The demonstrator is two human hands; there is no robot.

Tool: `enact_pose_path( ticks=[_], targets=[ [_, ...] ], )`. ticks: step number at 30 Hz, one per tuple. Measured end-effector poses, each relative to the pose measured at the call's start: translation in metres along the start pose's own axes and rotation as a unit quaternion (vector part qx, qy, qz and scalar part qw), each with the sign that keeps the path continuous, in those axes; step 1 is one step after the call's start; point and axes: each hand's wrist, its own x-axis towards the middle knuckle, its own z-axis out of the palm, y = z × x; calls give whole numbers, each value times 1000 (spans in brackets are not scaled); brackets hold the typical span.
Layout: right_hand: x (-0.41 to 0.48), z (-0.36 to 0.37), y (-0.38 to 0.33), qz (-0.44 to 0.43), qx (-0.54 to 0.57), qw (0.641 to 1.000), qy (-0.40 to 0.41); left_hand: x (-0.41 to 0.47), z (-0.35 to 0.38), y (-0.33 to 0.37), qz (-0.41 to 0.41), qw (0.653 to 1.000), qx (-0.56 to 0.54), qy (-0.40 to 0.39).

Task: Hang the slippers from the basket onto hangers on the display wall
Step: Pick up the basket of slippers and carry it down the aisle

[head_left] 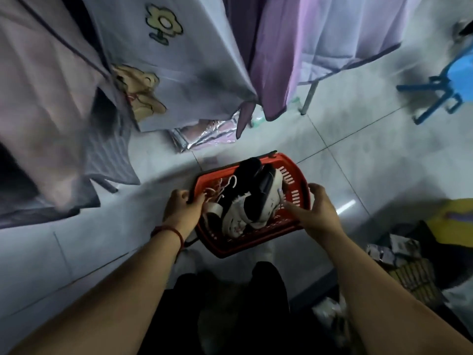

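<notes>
A red plastic basket (294,180) is held low over the tiled floor in front of my legs. Inside it lie black-and-white slippers (252,203) and some white hangers (225,184). My left hand (180,208) grips the basket's left rim, fingers curled over the edge; a red string bracelet sits on that wrist. My right hand (317,208) holds the basket's right rim, with a finger stretched inward toward the slippers. No display wall is in view.
Hanging lilac and pink garments (163,60) on a rack fill the upper left and centre, with a rack leg (308,98) behind. A blue stool (445,90) stands at right. Boxes and a yellow item (414,252) sit at lower right. Packaged goods (204,135) lie on the floor.
</notes>
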Motion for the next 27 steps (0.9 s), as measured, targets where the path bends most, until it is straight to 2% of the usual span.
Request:
enact_pose_path(
  ticks=[7, 13, 16, 20, 23, 27],
  targets=[
    [150, 36, 92, 23, -49, 996, -67, 83, 99, -82, -160, 986, -44, 15],
    [224, 51, 135, 51, -73, 992, -91, 113, 141, -129, -274, 958, -85, -12],
    [251, 62, 153, 95, -64, 986, -118, 130, 154, -150, -283, 952, -112, -27],
    [277, 79, 167, 149, 14, 977, -150, 147, 162, -165, -312, 934, -171, 31],
    [280, 86, 166, 194, 83, 969, -125, 145, 154, -151, -334, 913, -228, 59],
    [260, 97, 145, 189, 101, 973, -82, 128, 118, -152, -323, 914, -233, 75]
  ],
)
